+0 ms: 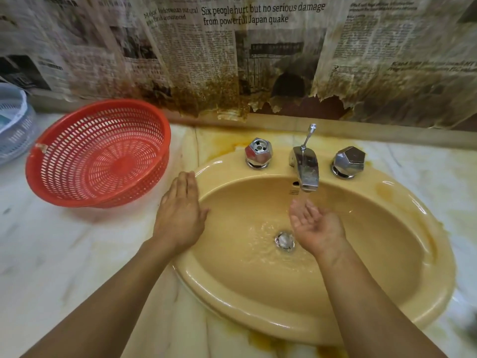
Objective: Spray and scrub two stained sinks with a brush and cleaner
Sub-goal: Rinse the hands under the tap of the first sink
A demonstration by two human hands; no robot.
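Mustard-yellow oval ceramic sink [438, 254] set in pale marble counter [64, 254], orange stains round its rim; chrome tap [305, 166] running, water swirling at the metal drain [284, 241]. Left hand [180, 215] flat on the sink's left rim, fingers straight and together; right hand [317, 228] palm-up under the stream, fingers loosely cupped, gripping nothing. Red perforated plastic basket [100, 153] on the counter left of the sink; stained newspaper [232, 60] on the wall behind.
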